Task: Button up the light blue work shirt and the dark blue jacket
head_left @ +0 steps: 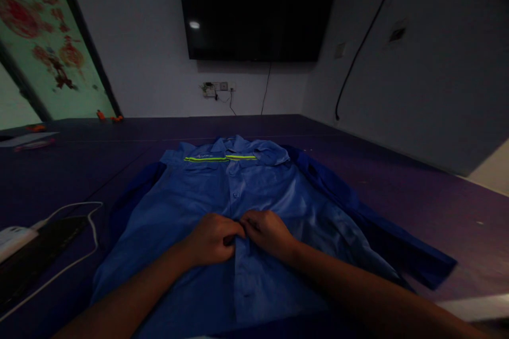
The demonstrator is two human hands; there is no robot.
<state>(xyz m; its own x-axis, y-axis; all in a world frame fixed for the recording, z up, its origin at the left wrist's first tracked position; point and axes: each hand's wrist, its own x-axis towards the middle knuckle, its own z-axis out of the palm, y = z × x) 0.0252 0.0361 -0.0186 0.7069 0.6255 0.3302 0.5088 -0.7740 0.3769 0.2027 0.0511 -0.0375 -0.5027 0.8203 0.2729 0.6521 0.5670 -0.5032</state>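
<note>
both hands pinch the shirt front at mid-chest

a blue work shirt [191, 196] lies flat, front up, on the dark purple surface [397, 185], its collar [234, 144] pointing away from the person and its hem nearest them. the left hand [212, 238] and the right hand [265, 233] meet knuckle to knuckle on the button line, about halfway down the chest. each has its fingers curled in and pinches an edge of the cloth. the fingertips are tucked under, so it is not clear whether a button sits between them.

by the look of it, the step in hand is closing the front at this point. the next move seems to call for a fine two-handed grip: one side holding the buttonhole edge taut, the other easing the button through, without dragging the shirt out of line.

the shirt is light blue with darker blue sleeves spread to either side. a yellow-green reflective strip [220, 158] runs across the chest below the collar. the cloth is fairly smooth, with soft creases near the hands.

a white cable [93, 222] loops on the surface to the left.
</note>
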